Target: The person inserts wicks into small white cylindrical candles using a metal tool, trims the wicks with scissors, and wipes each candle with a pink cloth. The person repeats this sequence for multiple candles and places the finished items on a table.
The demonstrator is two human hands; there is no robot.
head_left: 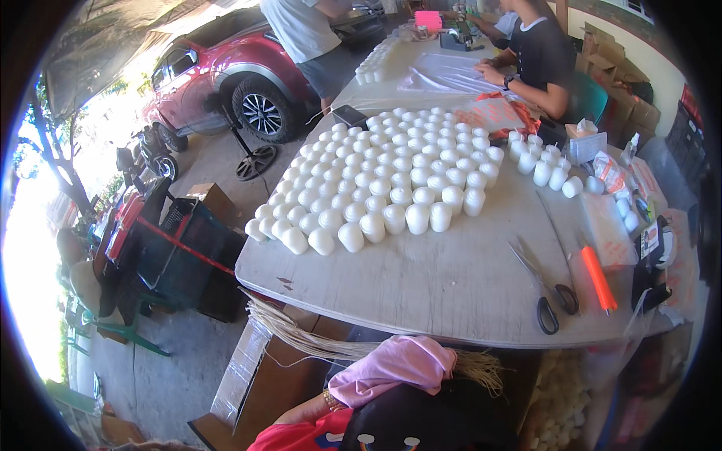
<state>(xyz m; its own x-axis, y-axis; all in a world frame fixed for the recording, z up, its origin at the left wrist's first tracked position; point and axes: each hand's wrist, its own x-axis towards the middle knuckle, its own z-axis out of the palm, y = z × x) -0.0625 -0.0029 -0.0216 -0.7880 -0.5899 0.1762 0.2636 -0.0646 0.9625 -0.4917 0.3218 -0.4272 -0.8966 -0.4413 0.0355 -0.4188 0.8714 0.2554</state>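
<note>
My left forearm, with a gold-coloured bracelet at the wrist, comes in from the lower edge. A pink cloth covers my left hand, so its fingers are hidden. Beneath the cloth and across my lap runs a bundle of long pale strings, its frayed ends sticking out on the right. My right hand does not show. Above, on the grey-white table, many small white candle-like cylinders with rounded tops stand in close rows.
Scissors, a thin rod and an orange-handled tool lie at the table's right. Beside them are a smaller group of white cylinders and plastic bags. A person sits across; another stands. An open cardboard box is below.
</note>
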